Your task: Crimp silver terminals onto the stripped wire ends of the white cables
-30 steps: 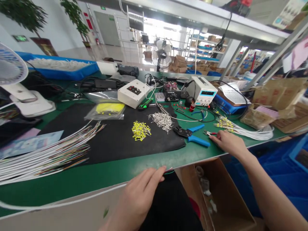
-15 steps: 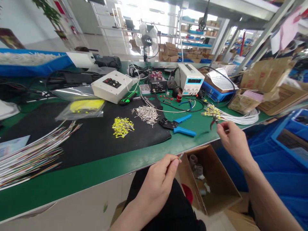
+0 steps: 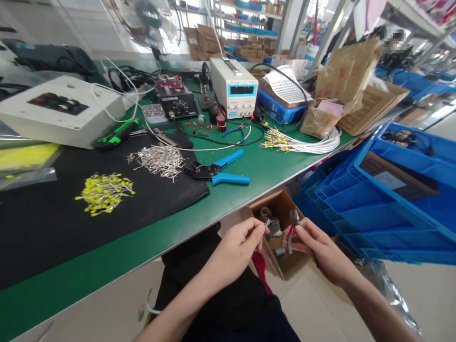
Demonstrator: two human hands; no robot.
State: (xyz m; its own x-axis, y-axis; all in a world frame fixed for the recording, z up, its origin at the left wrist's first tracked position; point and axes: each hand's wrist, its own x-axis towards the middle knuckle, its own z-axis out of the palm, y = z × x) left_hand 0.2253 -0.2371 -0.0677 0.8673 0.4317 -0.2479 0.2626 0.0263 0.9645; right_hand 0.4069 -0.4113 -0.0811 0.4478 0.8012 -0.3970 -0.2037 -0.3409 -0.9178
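Note:
Just past the bench's front edge, my left hand (image 3: pixel 240 249) pinches a few thin wires (image 3: pixel 267 223), whose short ends poke out beyond the thumb and forefinger. To the right of it, my right hand (image 3: pixel 318 247) grips small wire cutters (image 3: pixel 292 225) with red and dark handles, jaws pointing up. The cutters and the wire ends are a short way apart. A crimping tool (image 3: pixel 230 178) with blue handles lies on the bench behind. On the black mat (image 3: pixel 160 202) are a pile of yellow-headed leaded parts (image 3: pixel 105 192) and a pile of small silver metal parts (image 3: pixel 160 160).
Below my hands stands a cardboard box (image 3: pixel 285 197) with rolls and scraps inside. Blue crates (image 3: pixel 392 199) are stacked at right. White cables (image 3: pixel 320 142) with yellow-tipped ends lie near a power supply (image 3: pixel 235 88). At left sits a grey-white control box (image 3: pixel 60 111).
My right hand has brought the cutters from above the bench down and left, close to my left hand. The view has turned right. My left hand still pinches the wires.

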